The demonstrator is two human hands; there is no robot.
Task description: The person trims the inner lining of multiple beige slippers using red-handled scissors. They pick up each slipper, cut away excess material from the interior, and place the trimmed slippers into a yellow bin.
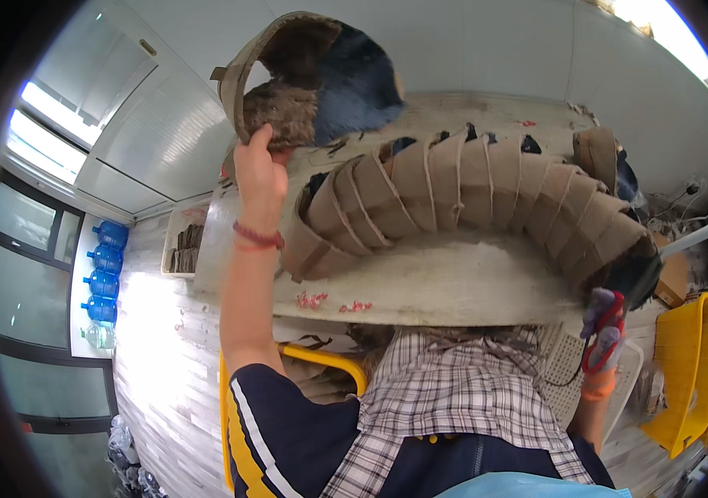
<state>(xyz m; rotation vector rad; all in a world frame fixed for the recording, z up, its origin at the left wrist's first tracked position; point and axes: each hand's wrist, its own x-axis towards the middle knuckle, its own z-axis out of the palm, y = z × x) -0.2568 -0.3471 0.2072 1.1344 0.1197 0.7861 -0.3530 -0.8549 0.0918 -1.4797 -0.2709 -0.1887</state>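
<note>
The left hand is raised above the bench, fingers clamped on the lower rim of a brown, fur-lined shoe upper held clear of everything, well above the bench's far left corner. A curved row of uppers lies nested across the bench, arching from left to right edge; the near strip of bench in front stays bare. The right hand, at the bench's near right edge, grips red scissors. A yellow crate stands right of it.
</note>
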